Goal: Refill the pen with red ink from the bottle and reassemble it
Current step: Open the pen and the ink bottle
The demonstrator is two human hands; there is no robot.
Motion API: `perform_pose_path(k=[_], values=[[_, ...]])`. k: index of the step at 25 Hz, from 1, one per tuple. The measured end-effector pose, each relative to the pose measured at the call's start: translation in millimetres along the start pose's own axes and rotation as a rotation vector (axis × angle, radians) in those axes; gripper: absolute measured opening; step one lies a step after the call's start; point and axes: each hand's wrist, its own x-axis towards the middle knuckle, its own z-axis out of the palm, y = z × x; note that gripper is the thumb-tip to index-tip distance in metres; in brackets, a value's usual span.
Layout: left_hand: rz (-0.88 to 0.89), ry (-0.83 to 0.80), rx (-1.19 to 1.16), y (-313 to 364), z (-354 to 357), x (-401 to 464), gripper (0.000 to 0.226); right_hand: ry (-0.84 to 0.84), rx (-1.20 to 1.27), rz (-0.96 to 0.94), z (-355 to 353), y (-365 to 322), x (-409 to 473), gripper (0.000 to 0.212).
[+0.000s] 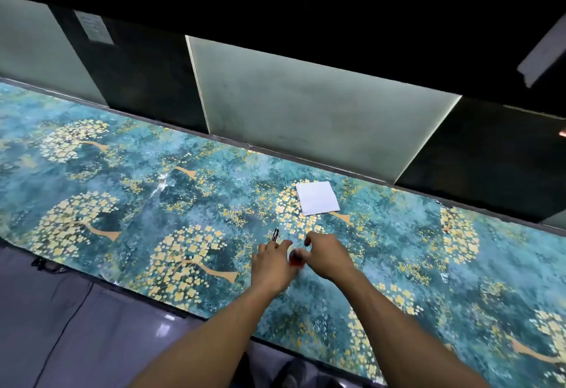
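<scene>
A small glass bottle of red ink stands on the patterned table between my two hands. My left hand curls around the bottle's left side, thumb reaching over toward its top. My right hand comes in from the right, its fingers curled at the bottle's cap; the cap itself is mostly hidden. A black pen with a silver band lies on the table just beyond my left hand's fingertips. Whether that hand touches the pen cannot be told.
A folded white paper lies on the table beyond the hands. The table wears a teal cover with golden trees; its near edge runs diagonally at lower left, above a grey floor. Dark and frosted panels stand along the far edge.
</scene>
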Motion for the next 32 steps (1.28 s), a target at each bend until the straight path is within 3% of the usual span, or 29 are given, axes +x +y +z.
perform_pose_path(k=[6,10,17,20,24,27,32], values=[[-0.050,0.016,-0.184,12.3,9.6,17.0,0.020,0.001,-0.129,-0.046,17.2,-7.2,6.2,0.030],[-0.009,0.027,-0.263,8.6,10.5,20.3,0.014,0.032,-0.188,-0.136,24.7,-7.4,13.4,0.025],[-0.009,0.057,-0.329,4.6,20.5,22.2,0.012,-0.055,-0.147,-0.325,19.2,7.5,21.2,0.012],[0.014,0.066,-0.342,1.7,24.3,22.8,0.011,-0.092,-0.109,-0.442,17.2,13.1,21.4,0.021],[0.018,0.065,-0.336,0.1,26.1,23.6,0.021,-0.076,-0.028,-0.286,20.1,13.2,18.0,0.022],[0.028,0.067,-0.355,-0.2,26.8,23.1,0.025,0.020,-0.177,-0.156,22.8,8.9,17.5,0.033],[0.024,0.074,-0.362,-1.9,30.2,25.3,0.023,-0.018,-0.177,-0.216,24.2,4.5,22.4,0.021]])
